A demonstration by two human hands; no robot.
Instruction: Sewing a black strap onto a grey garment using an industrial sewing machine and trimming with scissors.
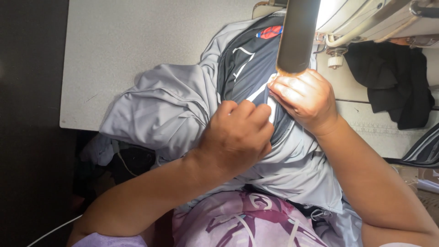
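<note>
Pale grey surface [137, 41] fills the upper left, dark floor to its left. Sewing machine [379, 18], off-white, sits at the top right edge; its dark rounded arm housing [297, 34] hangs down in front of the camera, blurred, brightly lit underneath.

Grey garment [164, 110] is bunched in a heap across the surface's near edge and spills over onto the person's lap. A black panel with white stripes [247, 68] runs through its middle toward the machine, small red-and-blue patch [270, 32] near its far end. A zipper edge shows along the panel's right side, just below the right hand.

Black cloth [398, 82] lies crumpled to the right of the machine, well apart from the grey garment.

Left hand [238, 135]: curled closed, fingers pinching a fold of the garment where grey meets black. Right hand [306, 98]: also closed, fingertips pressing and gripping the black panel's white stripe right under the machine housing. Hands are just beside each other, nearly touching at the fingertips.

Needle area is hidden behind the housing, can't tell if fabric is under it.

Purple patterned clothing [247, 224] on the person at the bottom.
</note>
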